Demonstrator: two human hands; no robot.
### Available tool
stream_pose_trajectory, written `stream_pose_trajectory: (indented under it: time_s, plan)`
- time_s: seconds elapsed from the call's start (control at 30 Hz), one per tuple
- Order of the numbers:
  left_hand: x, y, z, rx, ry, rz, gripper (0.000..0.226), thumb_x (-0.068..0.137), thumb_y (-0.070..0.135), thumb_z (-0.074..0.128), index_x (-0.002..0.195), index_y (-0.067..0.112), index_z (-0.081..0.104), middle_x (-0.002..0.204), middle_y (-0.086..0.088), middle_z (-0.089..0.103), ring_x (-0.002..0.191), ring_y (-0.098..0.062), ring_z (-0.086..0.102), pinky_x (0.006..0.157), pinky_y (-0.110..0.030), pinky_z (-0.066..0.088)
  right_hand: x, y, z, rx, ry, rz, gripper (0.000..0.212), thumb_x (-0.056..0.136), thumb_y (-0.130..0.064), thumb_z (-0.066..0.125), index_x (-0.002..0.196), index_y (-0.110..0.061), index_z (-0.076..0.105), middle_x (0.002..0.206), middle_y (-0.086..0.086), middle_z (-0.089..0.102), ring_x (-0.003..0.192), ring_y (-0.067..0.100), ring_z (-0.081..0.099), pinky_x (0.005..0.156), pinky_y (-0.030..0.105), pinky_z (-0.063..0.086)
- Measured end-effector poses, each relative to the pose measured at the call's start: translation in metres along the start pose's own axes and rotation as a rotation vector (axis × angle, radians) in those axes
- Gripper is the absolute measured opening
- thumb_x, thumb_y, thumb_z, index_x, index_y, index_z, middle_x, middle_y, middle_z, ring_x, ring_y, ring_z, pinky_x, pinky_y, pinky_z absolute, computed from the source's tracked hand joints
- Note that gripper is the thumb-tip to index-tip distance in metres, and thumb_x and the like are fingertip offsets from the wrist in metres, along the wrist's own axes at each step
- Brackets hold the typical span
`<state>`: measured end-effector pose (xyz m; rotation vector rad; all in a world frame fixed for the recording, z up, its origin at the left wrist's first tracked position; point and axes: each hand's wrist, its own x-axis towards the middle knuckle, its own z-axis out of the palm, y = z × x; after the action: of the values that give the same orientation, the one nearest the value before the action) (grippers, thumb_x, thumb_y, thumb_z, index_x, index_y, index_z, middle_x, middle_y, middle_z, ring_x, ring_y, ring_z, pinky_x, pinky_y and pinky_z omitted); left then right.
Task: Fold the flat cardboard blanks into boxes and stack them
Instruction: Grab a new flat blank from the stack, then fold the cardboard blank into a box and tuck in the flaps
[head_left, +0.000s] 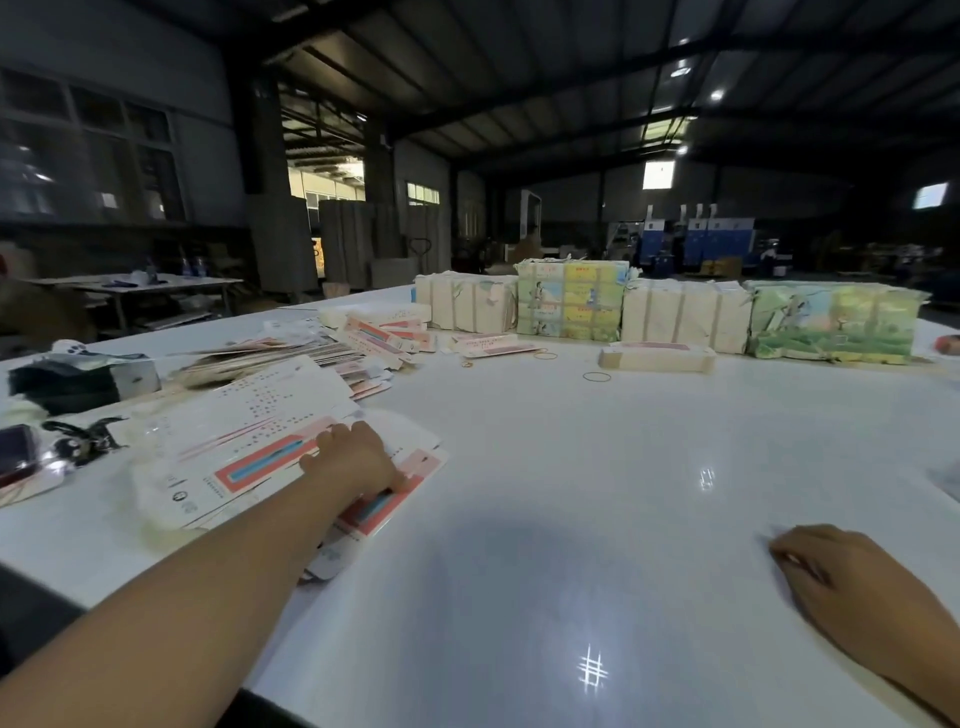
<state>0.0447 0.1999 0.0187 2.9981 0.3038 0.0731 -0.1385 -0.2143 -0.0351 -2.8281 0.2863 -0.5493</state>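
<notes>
White glossy surface: the table (571, 467) fills the lower view and reflects ceiling lights.
Left hand: the left hand (353, 457) lies palm down on the near pile of flat blanks (249, 457), fingers curled over the top sheet and thumb pressing its right part; whether a sheet is pinched cannot be told.
Right hand: the right hand (852, 582) rests on bare tabletop at the right, fingers loosely bent, nothing in its grasp, well apart from the blanks.
Near blanks: white card printed with red and blue panels, fanned out flat at the left of the table, one sheet (374, 509) projecting under the left forearm towards the table edge.
Far blanks: a second loose heap (291, 353) lies behind the near pile, spreading towards the table's middle.
Folded box: one long cream box (657, 358) lies alone on the table, just in front of the far bundles.
Bundles: four strapped packs stand in a row at the far edge, two cream (685, 314) and two with green and yellow print (571, 299).
Rubber bands: one loop (597, 377) lies near the folded box, a second (545, 356) further left.
Left margin: a dark bag (67, 379) sits beside the blanks.
</notes>
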Motion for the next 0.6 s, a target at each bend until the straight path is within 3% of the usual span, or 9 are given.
stream_pose_trajectory:
  time_s: [0.2,0.3,0.4,0.47,0.53,0.6]
  plan:
    - [0.001,0.001,-0.010,-0.013,-0.102,-0.050,0.082,0.063,0.059,0.075,0.123,0.014,0.044,0.125,-0.011,0.047,0.116,-0.027,0.043,0.099,-0.039,0.040,-0.006,-0.008,-0.008,0.030,0.014,-0.029,0.015,0.089,-0.014,0.059,0.086,-0.020,0.073,0.090,-0.010,0.063,0.091,0.023,0.060,0.079,0.037,0.048]
    - [-0.003,0.010,-0.014,-0.008,0.005,-0.066,0.080,0.062,0.047,0.078,0.122,0.015,0.037,0.117,-0.009,0.047,0.115,-0.026,0.041,0.094,-0.039,0.037,-0.007,-0.011,-0.011,0.039,0.017,-0.043,0.017,0.092,-0.018,0.056,0.085,-0.021,0.072,0.088,-0.012,0.061,0.091,0.021,0.059,0.079,0.035,0.047]
    - [-0.007,0.020,-0.018,-0.145,0.061,0.040,0.068,0.074,0.026,0.069,0.127,0.015,0.027,0.093,-0.001,0.054,0.093,-0.020,0.054,0.071,-0.033,0.044,-0.005,-0.011,-0.013,0.039,-0.005,-0.037,0.019,0.094,-0.021,0.053,0.088,-0.021,0.072,0.093,-0.010,0.061,0.095,0.020,0.058,0.082,0.034,0.046]
    - [-0.012,0.030,-0.024,-0.220,0.093,0.139,0.044,0.084,0.022,0.059,0.120,0.019,0.035,0.091,0.001,0.055,0.080,-0.015,0.053,0.058,-0.029,0.040,-0.006,-0.012,-0.014,0.026,-0.021,-0.036,0.021,0.095,-0.023,0.051,0.089,-0.021,0.071,0.092,-0.010,0.059,0.095,0.020,0.057,0.082,0.033,0.045]
    - [-0.021,0.051,-0.028,-0.292,0.125,0.283,0.012,0.092,0.025,0.049,0.103,0.023,0.047,0.093,0.001,0.059,0.076,-0.012,0.052,0.057,-0.027,0.037,-0.006,-0.014,-0.015,0.006,-0.031,-0.033,0.023,0.096,-0.024,0.049,0.090,-0.020,0.071,0.094,-0.008,0.060,0.095,0.019,0.055,0.083,0.031,0.044]
    - [-0.035,0.083,-0.027,-0.414,0.098,0.453,0.007,0.094,0.028,0.046,0.094,0.028,0.053,0.095,0.002,0.059,0.079,-0.012,0.053,0.060,-0.027,0.037,-0.005,-0.015,-0.014,0.016,-0.030,-0.025,0.026,0.098,-0.025,0.047,0.090,-0.018,0.070,0.095,-0.006,0.061,0.095,0.019,0.055,0.084,0.030,0.043]
